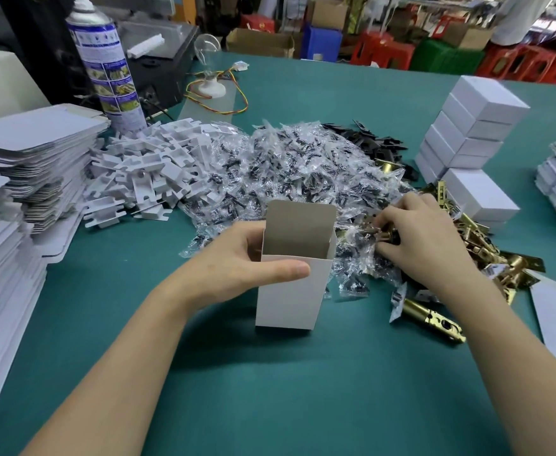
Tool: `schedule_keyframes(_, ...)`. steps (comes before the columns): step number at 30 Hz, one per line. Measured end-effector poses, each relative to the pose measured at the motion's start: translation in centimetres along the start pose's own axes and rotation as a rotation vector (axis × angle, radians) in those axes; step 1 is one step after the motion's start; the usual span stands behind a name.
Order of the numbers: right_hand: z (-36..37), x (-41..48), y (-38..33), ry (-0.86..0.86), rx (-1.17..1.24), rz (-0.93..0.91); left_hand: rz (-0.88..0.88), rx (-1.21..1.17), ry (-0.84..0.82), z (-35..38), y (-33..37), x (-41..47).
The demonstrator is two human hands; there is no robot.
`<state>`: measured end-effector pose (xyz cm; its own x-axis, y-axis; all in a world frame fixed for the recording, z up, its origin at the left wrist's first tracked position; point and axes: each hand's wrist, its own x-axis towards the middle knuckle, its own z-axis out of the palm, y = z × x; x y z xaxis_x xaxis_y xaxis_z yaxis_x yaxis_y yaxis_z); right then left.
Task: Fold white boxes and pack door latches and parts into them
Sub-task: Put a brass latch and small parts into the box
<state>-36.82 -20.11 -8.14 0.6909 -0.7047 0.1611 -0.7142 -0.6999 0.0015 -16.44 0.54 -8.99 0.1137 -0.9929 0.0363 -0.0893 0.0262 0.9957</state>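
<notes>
While my left hand (237, 258) grips the white box (289, 294) at the centre of the frame, thumb laid across its near face and fingers wrapped round its left wall, the box stands upright on the green table (270, 399). Its top is open, the tall rear flap sticks up, and the grey inside shows.

My right hand (431, 238), right of centre, is down in the near edge of the heap. Its fingers are curled round a brass latch (385, 234) lying among the bags. Only a little of the metal shows between my fingertips.

Just beyond the box spreads a wide pile of clear bags (286, 166) holding dark screws. Behind it, towards the upper right, lies a scatter of black plates (375, 139).

More brass latches (477, 248) lie tangled to the right of my right hand. A single latch (434, 320) rests on the table beside my right forearm, lower right of centre.

Left of centre is a jumble of white card inserts (145, 172), and at the left edge rise stacks of flat box blanks (33, 159). A spray can (105, 67) stands in the upper left. Closed white boxes (467, 126) are stacked in the upper right, one more lying just in front of the stack.
</notes>
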Motion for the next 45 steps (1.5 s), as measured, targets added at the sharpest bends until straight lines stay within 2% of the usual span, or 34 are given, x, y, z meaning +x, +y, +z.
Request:
schedule_keyframes(4,-0.4,-0.5,0.0,0.124,0.022,-0.043,0.005,-0.006,0.004,0.0,-0.1,0.1)
schedule_keyframes(10,-1.7,0.0,-0.4,0.394,0.18,-0.058,0.01,-0.016,-0.005,0.0,-0.1,0.1)
schedule_keyframes(13,-2.8,0.5,-1.0,0.502,0.474,0.05,0.009,0.004,0.004,0.0,-0.2,0.2)
schedule_keyframes(15,-3.8,0.5,-1.7,0.408,0.891,0.147,0.007,0.017,0.007,-0.1,-0.2,0.2)
schedule_keyframes(18,-5.0,0.2,-3.2,0.14,1.42,0.184,0.017,0.026,0.012,-0.1,-0.3,0.1)
schedule_keyframes(20,-5.2,0.0,-4.0,0.053,1.569,0.137,0.025,0.025,0.015,0.1,-0.3,0.2)
schedule_keyframes(22,-5.3,-0.1,-4.6,0.038,1.615,0.043,0.021,0.017,0.011,0.2,-0.3,0.2)
schedule_keyframes(27,-6.1,-1.1,-5.3,-0.013,1.533,-0.305,0.002,-0.08,-0.037,0.4,-0.8,0.2)
schedule_keyframes(31,-6.4,-1.8,-6.1,-0.045,1.303,-0.444,-0.057,-0.099,-0.076,1.3,-1.1,0.2)
schedule_keyframes(35,-6.8,-1.9,-5.8,0.001,1.015,-0.511,-0.053,-0.147,-0.035,1.4,-1.2,0.3)
schedule_keyframes(41,-7.6,-2.4,-6.3,0.037,0.688,-0.494,0.022,-0.114,-0.026,1.5,-1.7,0.7)
schedule_keyframes(45,-8.3,-2.9,-6.5,-0.042,0.584,-0.481,0.091,-0.01,-0.122,1.6,-0.9,0.5)
